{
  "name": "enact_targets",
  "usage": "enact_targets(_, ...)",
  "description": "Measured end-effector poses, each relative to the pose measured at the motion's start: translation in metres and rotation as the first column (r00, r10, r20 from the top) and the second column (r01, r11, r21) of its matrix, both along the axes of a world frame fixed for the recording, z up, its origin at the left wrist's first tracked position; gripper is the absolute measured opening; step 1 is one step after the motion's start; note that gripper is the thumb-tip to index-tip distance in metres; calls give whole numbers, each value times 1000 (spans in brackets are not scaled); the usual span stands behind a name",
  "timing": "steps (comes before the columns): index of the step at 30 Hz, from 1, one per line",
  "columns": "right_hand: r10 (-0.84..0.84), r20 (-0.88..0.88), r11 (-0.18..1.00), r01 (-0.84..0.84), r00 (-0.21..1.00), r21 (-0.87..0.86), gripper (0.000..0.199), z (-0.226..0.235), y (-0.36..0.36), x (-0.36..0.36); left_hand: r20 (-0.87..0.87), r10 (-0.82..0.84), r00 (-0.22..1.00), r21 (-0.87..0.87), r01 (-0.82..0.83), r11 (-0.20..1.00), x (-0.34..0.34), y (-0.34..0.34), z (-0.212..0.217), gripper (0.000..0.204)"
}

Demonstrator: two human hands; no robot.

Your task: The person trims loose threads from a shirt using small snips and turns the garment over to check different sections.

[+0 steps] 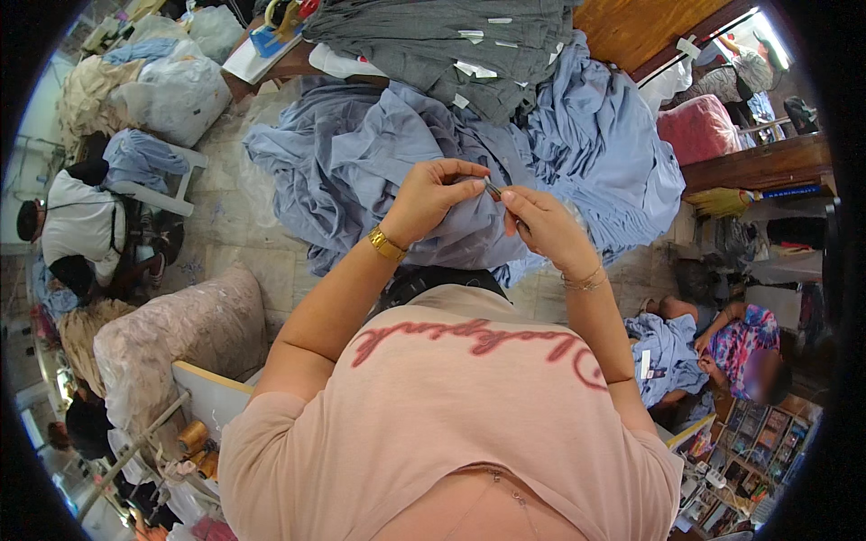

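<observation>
In front of my chest, both hands meet over a heap of light blue cloth (361, 149). My right hand (546, 225) pinches a small, slim, dark metallic tool (493, 188) between thumb and fingers. It is too small to tell its exact kind. At the tool's far end, the thumb and forefinger of my left hand (433, 197) are pressed close together. Something tiny and pale shows at those fingertips, and I cannot make it out. The blue cloth lies below both hands, loosely crumpled.
Dark grey garments (433, 45) with white tags are piled at the far side. More blue garments (604, 144) lie at the right. A big padded bundle (185, 338) stands at my left. One person (81, 221) sits at the left, another (744, 352) at the right handling blue cloth.
</observation>
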State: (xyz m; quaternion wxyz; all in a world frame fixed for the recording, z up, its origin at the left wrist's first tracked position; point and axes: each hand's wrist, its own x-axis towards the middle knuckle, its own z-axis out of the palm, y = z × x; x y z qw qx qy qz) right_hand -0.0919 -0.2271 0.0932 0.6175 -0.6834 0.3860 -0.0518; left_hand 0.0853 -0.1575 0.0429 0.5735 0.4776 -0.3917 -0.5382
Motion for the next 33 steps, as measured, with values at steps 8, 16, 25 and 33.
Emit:
enact_targets(8, 11, -9, 999, -11, 1000, -36, 33, -2, -1, 1, -46, -39, 998, 5, 39, 999, 2, 1, -1, 26)
enact_targets(16, 48, -23, 950, -53, 999, -309, 32, 1, 5, 5, -83, -22, 996, 23, 24, 999, 1, 1, 2, 25)
enact_targets(25, 28, -53, 936, -45, 998, -350, 30, 0, 7, 6, -27, -26, 999, 49, 27, 998, 3, 1, -3, 24)
enact_targets(33, 21, -30, 973, -27, 999, -229, 31, -2, 5, 6, 93, 10, 996, -26, -8, 1000, 2, 3, -1, 24)
